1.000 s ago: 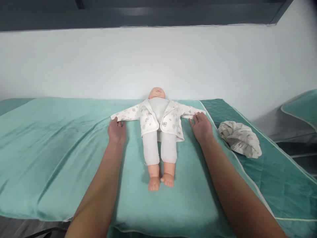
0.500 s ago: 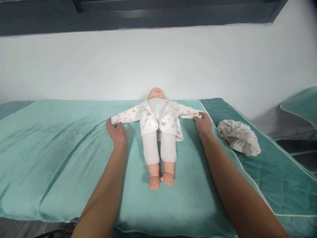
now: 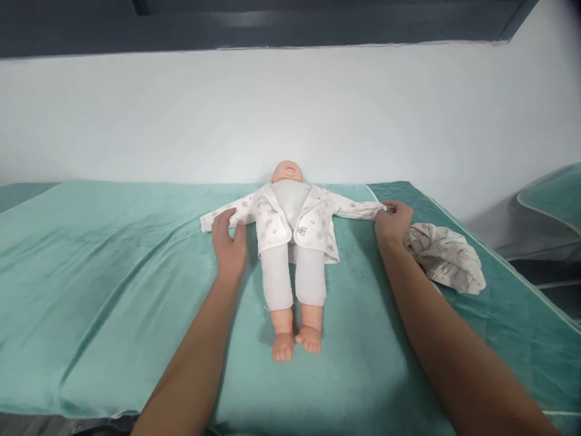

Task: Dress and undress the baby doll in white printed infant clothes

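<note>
A baby doll (image 3: 293,290) lies on its back, feet toward me, wearing a white printed jacket (image 3: 275,224) that hangs unfastened at the front. Both sleeves stretch out sideways, and the doll's hands are hidden inside them. My right hand (image 3: 394,223) pinches the cuff at the end of the sleeve on the right. Over the sleeve on the left, my left hand (image 3: 230,242) has its thumb and fingers apart; whether it touches the cloth I cannot tell.
The doll rests on a green padded cover (image 3: 136,290) with folds at the left. A crumpled white printed cloth (image 3: 447,257) lies right of my right hand. Behind is a white wall (image 3: 290,109), with a dark beam (image 3: 290,27) above. Another green padded piece (image 3: 554,194) stands at the far right.
My left hand has let go of the left cuff and moved inward along the sleeve. My right hand has moved outward to the right, and the right sleeve reaches further out.
</note>
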Available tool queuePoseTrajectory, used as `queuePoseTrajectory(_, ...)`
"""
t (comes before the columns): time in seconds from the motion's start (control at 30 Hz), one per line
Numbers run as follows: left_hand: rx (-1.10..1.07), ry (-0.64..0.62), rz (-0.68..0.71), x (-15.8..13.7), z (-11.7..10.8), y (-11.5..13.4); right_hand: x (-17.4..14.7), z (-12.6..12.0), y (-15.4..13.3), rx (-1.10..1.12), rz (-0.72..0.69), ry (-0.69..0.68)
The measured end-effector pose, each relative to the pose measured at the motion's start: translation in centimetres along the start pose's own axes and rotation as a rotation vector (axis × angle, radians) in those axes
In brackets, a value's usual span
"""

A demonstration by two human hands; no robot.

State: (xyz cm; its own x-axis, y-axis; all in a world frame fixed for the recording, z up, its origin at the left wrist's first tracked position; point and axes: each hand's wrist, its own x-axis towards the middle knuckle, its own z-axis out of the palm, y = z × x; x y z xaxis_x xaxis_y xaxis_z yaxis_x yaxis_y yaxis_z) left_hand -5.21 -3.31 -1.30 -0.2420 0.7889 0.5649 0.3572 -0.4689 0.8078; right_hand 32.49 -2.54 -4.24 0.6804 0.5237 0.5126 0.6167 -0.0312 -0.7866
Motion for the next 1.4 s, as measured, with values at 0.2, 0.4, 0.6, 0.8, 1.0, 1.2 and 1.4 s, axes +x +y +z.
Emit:
queuePoseTrajectory(0.2,-0.198,-0.343,0.015,-1.1,0.5,2.8,-6.7,-1.1,-8.8,0.215,-0.274,-0.220)
queuePoseTrajectory(0.4,-0.216,-0.495,0.052,-2.2,0.6,4.0,-12.7,-2.1,-13.9,0.086,-0.693,-0.622)
queuePoseTrajectory(0.6,-0.031,-0.459,0.209,-2.7,1.2,3.6,-13.0,-2.3,-13.8,-0.048,-0.698,-0.629)
queuePoseTrajectory(0.8,-0.088,-0.321,0.092,-2.4,0.9,3.5,-12.4,-2.5,-12.8,0.189,-0.451,-0.575)
queuePoseTrajectory(1.0,-0.266,0.003,-0.209,-2.3,0.5,1.8,-10.3,-2.8,-9.5,0.730,0.293,-0.216)
queuePoseTrajectory(1.2,-0.503,0.221,-0.474,-2.8,-1.8,0.0,-9.4,-6.8,-4.7,0.533,0.431,-0.124)
queuePoseTrajectory(1.4,-0.280,0.278,-0.375,-3.7,-3.6,-0.1,-9.2,-9.9,-1.6,0.151,0.105,-0.128)
